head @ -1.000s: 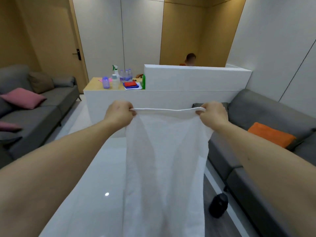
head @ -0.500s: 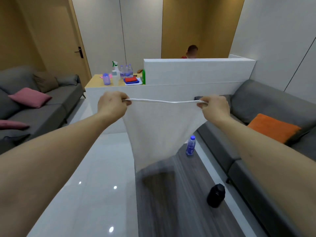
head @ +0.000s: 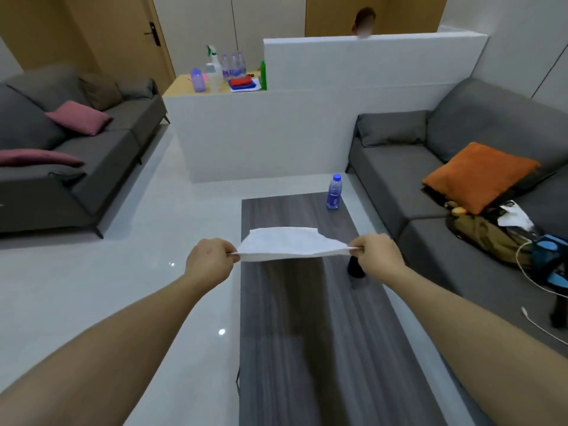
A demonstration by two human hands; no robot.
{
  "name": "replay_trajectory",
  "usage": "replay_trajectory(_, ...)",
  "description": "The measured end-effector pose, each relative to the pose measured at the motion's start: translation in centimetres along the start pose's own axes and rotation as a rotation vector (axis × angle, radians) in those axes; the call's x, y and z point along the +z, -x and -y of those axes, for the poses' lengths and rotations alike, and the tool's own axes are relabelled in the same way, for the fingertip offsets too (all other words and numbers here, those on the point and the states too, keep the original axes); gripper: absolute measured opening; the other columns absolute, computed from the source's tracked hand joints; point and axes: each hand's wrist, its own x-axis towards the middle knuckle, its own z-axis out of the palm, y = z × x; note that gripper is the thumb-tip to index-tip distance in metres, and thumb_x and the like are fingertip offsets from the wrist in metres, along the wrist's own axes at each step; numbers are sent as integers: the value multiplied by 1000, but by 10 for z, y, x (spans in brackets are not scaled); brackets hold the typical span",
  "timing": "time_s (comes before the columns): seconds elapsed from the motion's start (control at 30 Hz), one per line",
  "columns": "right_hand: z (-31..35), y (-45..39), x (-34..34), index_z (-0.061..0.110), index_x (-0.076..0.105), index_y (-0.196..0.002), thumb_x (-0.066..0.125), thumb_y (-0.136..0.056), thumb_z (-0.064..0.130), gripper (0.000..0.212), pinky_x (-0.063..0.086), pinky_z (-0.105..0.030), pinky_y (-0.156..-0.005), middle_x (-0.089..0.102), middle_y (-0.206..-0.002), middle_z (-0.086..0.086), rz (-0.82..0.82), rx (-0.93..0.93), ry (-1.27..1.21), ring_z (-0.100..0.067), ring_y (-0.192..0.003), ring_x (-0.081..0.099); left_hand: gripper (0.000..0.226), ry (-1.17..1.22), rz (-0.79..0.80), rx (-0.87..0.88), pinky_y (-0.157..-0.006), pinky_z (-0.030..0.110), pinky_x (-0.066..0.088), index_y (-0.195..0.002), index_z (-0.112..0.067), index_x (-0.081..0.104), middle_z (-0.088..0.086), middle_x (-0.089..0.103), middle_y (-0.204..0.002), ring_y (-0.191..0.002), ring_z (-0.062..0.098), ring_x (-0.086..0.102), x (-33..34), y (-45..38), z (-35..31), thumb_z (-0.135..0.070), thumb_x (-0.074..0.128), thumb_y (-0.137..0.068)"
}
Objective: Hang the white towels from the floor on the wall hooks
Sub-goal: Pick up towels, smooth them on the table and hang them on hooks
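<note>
Stretched taut above the dark wooden table (head: 295,333), the white towel (head: 289,244) is pinched at one corner by the left hand (head: 210,261) and at the other by the right hand (head: 378,255).

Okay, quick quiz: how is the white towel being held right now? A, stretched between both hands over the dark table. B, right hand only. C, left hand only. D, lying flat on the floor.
A: the left hand and right hand each pinch an end of the white towel, held above the dark table.
</note>
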Motion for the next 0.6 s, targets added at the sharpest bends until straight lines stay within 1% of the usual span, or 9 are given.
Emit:
replay_trajectory(0.07,-16,34,26,31,75,-101,58,-94,22,20,51,-33,-73,72,-98,-5,61,29,-22,-28,-89,63,20,-6,69,-11,-60,24,42,-98,-20,77,-2,69,-80,-72,15,60,22,32,10,-31,61,-94)
replay_trajectory(0.13,-29,67,50,29,75,-102,58,-94,23,20,52,-34,-75,71,-97,-6,113,54,-23,-27,-89,63,20,-12,152,-9,-60,23,41,-97,-19,76,-2,68,-80,-73,15,60,42,61,22,-31,61,-94)
replay_trajectory(0.27,-40,139,87,22,77,-99,57,-94,23,20,55,-36,-71,70,-83,-3,208,110,17,-22,-78,64,20,-12,300,6,-63,25,46,-98,-19,76,-2,67,-81,-74,14,61,76,117,51,-32,62,-93)
replay_trajectory(0.37,-43,190,107,21,76,-100,59,-93,25,19,58,-39,-76,71,-88,-4,276,159,41,-22,-80,65,23,-39,396,36,-72,29,51,-100,-17,75,0,68,-88,-80,17,61,95,159,74,-34,62,-92)
replay_trajectory(0.4,-44,205,112,21,76,-101,60,-93,26,19,58,-40,-78,72,-90,-4,294,169,50,-22,-82,65,23,-53,421,47,-75,30,52,-101,-17,74,0,68,-91,-82,17,61,100,172,82,-35,63,-92)
replay_trajectory(0.47,-47,229,121,22,76,-100,62,-92,29,17,58,-41,-79,72,-89,-3,315,190,59,-21,-82,66,23,-59,448,65,-74,28,49,-101,-18,73,0,68,-93,-84,17,60,108,191,95,-37,63,-91)
replay_trajectory(0.53,-48,242,127,21,76,-97,64,-92,30,15,58,-40,-78,70,-85,-1,313,207,55,-19,-80,65,22,-49,453,73,-73,28,47,-97,-19,74,1,69,-94,-86,18,60,113,200,104,-37,64,-90)
replay_trajectory(0.6,-50,245,132,20,75,-96,64,-92,29,14,59,-39,-76,69,-80,2,297,219,52,-16,-76,65,19,-45,449,78,-74,29,48,-92,-19,74,2,70,-93,-88,20,62,115,200,107,-36,64,-90)
